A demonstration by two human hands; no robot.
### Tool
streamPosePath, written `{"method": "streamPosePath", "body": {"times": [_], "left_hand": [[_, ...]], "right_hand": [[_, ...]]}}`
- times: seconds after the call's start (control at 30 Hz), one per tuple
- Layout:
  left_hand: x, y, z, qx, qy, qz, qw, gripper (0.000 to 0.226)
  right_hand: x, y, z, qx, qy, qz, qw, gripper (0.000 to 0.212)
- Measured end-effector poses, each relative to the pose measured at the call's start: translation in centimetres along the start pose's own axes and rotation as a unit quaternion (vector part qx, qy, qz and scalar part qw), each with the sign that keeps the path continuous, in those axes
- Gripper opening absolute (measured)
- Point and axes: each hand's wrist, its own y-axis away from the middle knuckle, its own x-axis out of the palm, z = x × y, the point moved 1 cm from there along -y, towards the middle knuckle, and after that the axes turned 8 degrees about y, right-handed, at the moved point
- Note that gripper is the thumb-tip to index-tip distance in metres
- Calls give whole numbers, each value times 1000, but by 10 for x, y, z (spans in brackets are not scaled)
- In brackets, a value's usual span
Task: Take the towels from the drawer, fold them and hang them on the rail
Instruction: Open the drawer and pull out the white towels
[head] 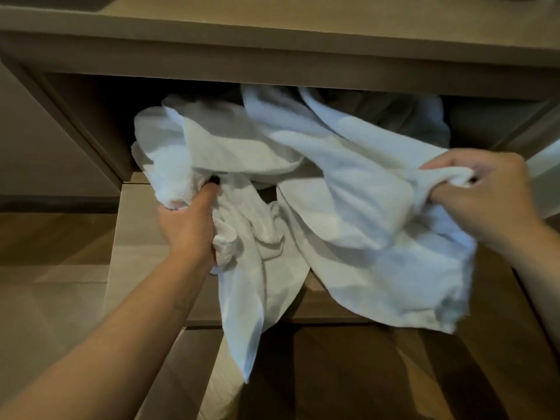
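White towels (348, 189) spill from the open drawer (127, 237) at twelve o'clock. Left hand (189, 225) clutches a bunch at nine, right hand (481, 192) pinches an edge at three. Best to lift both evenly, clearing the drawer front before separating them.

Dim, warm light; soft motion blur throughout; wide-angle bending at edges.

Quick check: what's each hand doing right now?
Left hand: closed, gripping bunched white towel.
Right hand: closed, pinching a fold of white towel.
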Motion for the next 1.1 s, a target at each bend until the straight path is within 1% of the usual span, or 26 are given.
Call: {"method": "streamPosePath", "body": {"times": [0.03,0.07,0.17,0.23,0.27,0.3,0.37,0.43,0.47,0.5,0.53,0.57,0.6,0.63,0.67,0.7,0.73,0.77,0.8,0.83,0.87,0.9,0.93,1.03,1.07,1.1], "left_hand": [[1,0,1,-2,2,1,1000,48],[0,0,1,-3,3,3,1000,49],[-1,3,0,-6,0,4,1000,51],[-2,6,-1,-9,-4,10,1000,49],[-2,7,-1,-12,-8,12,1000,48],[-2,9,-2,-19,-13,13,1000,48],[-4,12,-2,-42,-23,23,999,46],[-8,17,0,-71,-30,58,995,51],[-9,19,1,-83,-40,82,992,57],[-11,20,3,-90,-49,111,988,59],[-12,22,4,-95,-51,145,983,59],[-12,24,5,-100,-48,181,977,57],[-12,26,4,-106,-44,214,970,55],[-13,27,3,-109,-39,242,963,53],[-14,28,2,-111,-32,266,957,54],[-16,27,0,-113,-25,287,951,55],[-19,26,-3,-117,-22,307,944,55],[-20,25,-6,-117,-29,326,938,56],[-21,26,-11,-107,-46,343,932,56],[-20,27,-16,-87,-68,358,927,56],[-18,29,-21,-59,-89,375,921,55],[-15,31,-26,-33,-104,395,912,51],[-11,34,-31,-12,-111,416,902,45],[-1,37,-44,34,-96,474,875,32],[1,39,-48,45,-79,488,868,30],[4,41,-52,49,-58,497,865,28]], "right_hand": [[-7,3,-2,6,-1,-17,1000,11],[-11,5,-2,11,4,-37,999,9],[-8,5,4,-18,60,-101,993,16],[8,0,13,-52,117,-126,984,30],[19,-4,17,-54,134,-116,983,42],[31,-8,19,-47,146,-87,984,57],[60,-16,15,-18,194,20,981,87],[90,-20,3,10,253,164,953,115],[105,-19,-3,17,267,226,937,125],[118,-18,-10,11,283,269,921,130],[129,-15,-15,-5,306,296,905,129],[137,-13,-20,-24,331,310,891,121],[143,-13,-24,-35,347,310,884,106],[144,-15,-25,-36,343,294,891,85],[142,-16,-25,-29,317,258,912,63],[136,-18,-23,-15,265,210,941,43],[129,-18,-19,7,192,169,967,27],[121,-18,-13,25,111,138,984,20],[113,-17,-6,35,28,113,993,26],[103,-17,2,36,-47,102,993,36],[93,-16,12,29,-111,111,987,43],[83,-14,21,17,-158,137,978,45],[73,-14,29,6,-187,172,967,42],[43,-16,51,-21,-239,260,936,17],[34,-18,58,-22,-261,280,924,16],[28,-20,64,-19,-281,293,914,20]]}}
